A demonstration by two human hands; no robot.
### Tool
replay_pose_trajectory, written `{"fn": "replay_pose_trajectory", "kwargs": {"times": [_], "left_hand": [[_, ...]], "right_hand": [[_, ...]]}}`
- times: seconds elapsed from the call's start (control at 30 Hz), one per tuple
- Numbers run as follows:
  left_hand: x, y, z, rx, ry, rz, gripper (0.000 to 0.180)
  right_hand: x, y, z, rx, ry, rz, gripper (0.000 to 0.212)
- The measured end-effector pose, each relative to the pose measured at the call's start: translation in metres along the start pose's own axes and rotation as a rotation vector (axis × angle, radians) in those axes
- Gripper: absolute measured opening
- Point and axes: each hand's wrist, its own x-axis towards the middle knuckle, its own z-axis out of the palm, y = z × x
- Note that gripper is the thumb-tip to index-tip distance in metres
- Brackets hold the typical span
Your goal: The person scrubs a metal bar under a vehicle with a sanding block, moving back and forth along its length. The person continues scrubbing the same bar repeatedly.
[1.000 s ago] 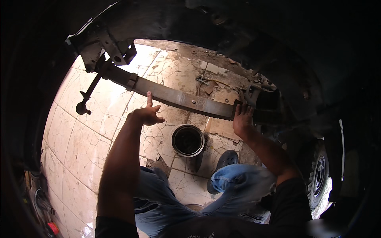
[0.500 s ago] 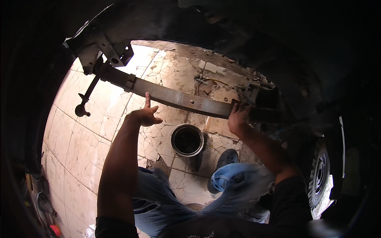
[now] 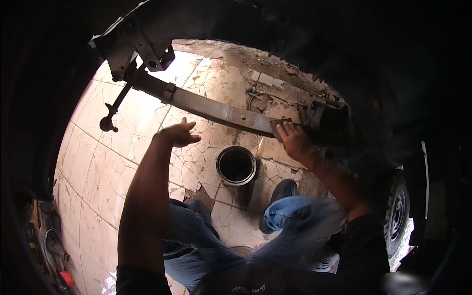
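A curved leaf spring [image 3: 211, 107] runs across the middle, with a metal clip [image 3: 168, 93] round its left part and a small bolt head [image 3: 243, 117] on its face. My right hand [image 3: 297, 141] presses a dark square sheet [image 3: 278, 129], which looks like sandpaper, against the right part of the spring, fingers laid over it. Below the spring on the left, my left hand [image 3: 179, 133] holds nothing; its fingers are apart and off the metal. An open round can [image 3: 236, 166] with a dark inside stands on the floor beneath.
Dark vehicle bodywork surrounds the view. A bracket [image 3: 152, 56] and a rod with a ball end [image 3: 109, 118] hang at the spring's left end. The floor has cracked tiles [image 3: 93, 162]. A tyre [image 3: 397, 216] stands at right; tools [image 3: 51, 241] lie at lower left.
My right hand has slid a little left along the spring, and its dark sheet now shows more. The left index finger has come away from the spring and is more bent. The view has shifted slightly.
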Motion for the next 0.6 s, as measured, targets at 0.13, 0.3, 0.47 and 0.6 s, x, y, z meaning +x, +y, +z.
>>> {"fn": "replay_pose_trajectory", "kwargs": {"times": [0.13, 0.3, 0.47, 0.6], "left_hand": [[-0.022, -0.015, 0.003, 0.020, -0.019, -0.024, 0.078], [-0.031, 0.002, 0.011, 0.054, 0.075, 0.036, 0.074], [-0.049, 0.034, 0.022, -0.041, 0.174, 0.246, 0.075], [-0.049, 0.087, 0.037, -0.340, 0.152, 0.405, 0.077]], "right_hand": [[-0.001, 0.012, -0.041, 0.739, -0.155, 0.281, 0.037], [-0.024, 0.028, -0.084, 0.840, -0.258, 0.538, 0.042], [-0.043, 0.002, -0.157, 0.885, -0.215, 0.369, 0.042], [-0.051, -0.006, -0.147, 1.062, -0.128, 0.352, 0.035]]}}
